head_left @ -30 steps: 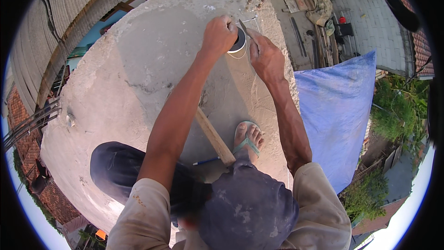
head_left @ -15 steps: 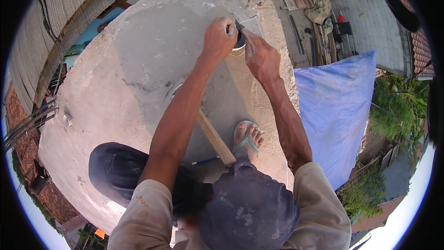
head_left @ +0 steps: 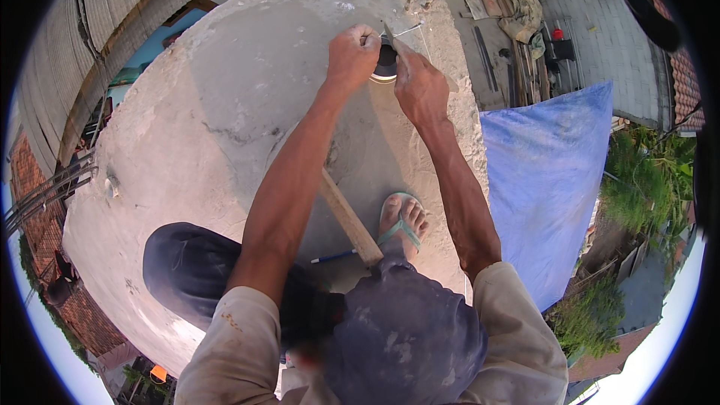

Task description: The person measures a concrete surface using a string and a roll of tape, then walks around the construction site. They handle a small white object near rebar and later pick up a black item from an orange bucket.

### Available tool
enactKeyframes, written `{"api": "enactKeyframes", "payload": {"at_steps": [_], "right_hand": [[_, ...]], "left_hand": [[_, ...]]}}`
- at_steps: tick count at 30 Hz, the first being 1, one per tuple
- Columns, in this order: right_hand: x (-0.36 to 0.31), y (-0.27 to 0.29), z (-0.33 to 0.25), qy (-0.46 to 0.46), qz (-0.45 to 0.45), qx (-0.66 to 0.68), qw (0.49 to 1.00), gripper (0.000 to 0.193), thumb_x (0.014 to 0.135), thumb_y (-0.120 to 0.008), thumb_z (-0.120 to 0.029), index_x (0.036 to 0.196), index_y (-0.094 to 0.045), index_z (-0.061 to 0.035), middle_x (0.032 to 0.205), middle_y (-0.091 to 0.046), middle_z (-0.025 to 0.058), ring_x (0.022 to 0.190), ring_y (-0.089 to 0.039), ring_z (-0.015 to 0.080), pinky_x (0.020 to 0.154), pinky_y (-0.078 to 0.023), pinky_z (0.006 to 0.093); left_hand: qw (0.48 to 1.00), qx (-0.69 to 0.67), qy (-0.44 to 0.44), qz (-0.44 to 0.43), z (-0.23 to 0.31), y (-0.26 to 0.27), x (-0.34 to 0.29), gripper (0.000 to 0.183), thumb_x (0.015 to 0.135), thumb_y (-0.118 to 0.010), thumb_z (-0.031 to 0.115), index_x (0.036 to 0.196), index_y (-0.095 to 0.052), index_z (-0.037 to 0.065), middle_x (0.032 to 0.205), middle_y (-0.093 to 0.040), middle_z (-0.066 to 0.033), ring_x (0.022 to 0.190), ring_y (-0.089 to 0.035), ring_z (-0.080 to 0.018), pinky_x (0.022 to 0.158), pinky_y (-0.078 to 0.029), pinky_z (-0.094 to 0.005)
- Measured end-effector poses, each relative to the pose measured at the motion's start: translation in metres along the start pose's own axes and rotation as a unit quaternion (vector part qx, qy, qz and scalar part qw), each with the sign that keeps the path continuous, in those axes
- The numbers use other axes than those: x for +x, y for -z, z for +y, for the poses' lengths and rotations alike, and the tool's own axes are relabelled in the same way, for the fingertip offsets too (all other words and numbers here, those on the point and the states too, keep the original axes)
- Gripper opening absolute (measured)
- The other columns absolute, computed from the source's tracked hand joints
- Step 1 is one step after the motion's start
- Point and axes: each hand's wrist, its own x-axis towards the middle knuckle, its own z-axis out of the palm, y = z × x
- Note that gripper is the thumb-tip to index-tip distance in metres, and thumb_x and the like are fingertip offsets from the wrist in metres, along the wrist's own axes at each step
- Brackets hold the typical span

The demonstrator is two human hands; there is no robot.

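Crouching on a rough concrete slab (head_left: pixel 225 105), a person closes the left hand (head_left: pixel 352 52) and right hand (head_left: pixel 420 90) around a small round container (head_left: pixel 385 67) at the slab's far edge. Work appears underway, not finished. The hands hide most of the container; a thin wire (head_left: pixel 409 30) beside it is hard to make out.

Near the top centre, the left hand (head_left: pixel 351 56) and right hand (head_left: pixel 420 88) close around a small round container (head_left: pixel 385 67) on a concrete slab (head_left: pixel 225 112). A blue tarp (head_left: pixel 551 180) lies at right.
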Motion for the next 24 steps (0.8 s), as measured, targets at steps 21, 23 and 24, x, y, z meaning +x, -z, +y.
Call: {"api": "enactKeyframes", "payload": {"at_steps": [21,23,24], "right_hand": [[-0.173,0.011,-0.029,-0.106,-0.120,0.102,0.982,0.027,0.098,-0.067,-0.018,0.123,-0.063,-0.0088,0.100,-0.070,0.0181,0.094,-0.070,0.0408,0.080,-0.057,0.0485],[-0.182,0.009,-0.027,-0.077,-0.144,0.070,0.984,0.027,0.096,-0.069,-0.019,0.120,-0.064,-0.0095,0.104,-0.070,0.0169,0.100,-0.068,0.0402,0.083,-0.058,0.0487],[-0.183,0.011,-0.028,-0.073,-0.169,0.055,0.981,0.028,0.095,-0.070,-0.019,0.120,-0.064,-0.0097,0.107,-0.069,0.0165,0.104,-0.068,0.0396,0.084,-0.058,0.0486]], "left_hand": [[0.985,0.068,0.139,-0.081,-0.022,0.081,-0.007,0.029,0.089,-0.066,0.026,0.094,-0.073,-0.001,0.072,-0.065,-0.0092,0.066,-0.060,-0.0172,0.065,-0.048,-0.0364],[0.985,-0.037,0.162,-0.044,-0.010,0.087,-0.006,0.028,0.090,-0.067,0.027,0.093,-0.073,-0.001,0.070,-0.060,-0.0046,0.064,-0.055,-0.0147,0.062,-0.045,-0.0355],[0.980,-0.089,0.173,-0.028,-0.005,0.090,-0.006,0.027,0.090,-0.068,0.027,0.092,-0.072,0.000,0.069,-0.057,-0.0023,0.063,-0.052,-0.0135,0.061,-0.043,-0.0351]]}}
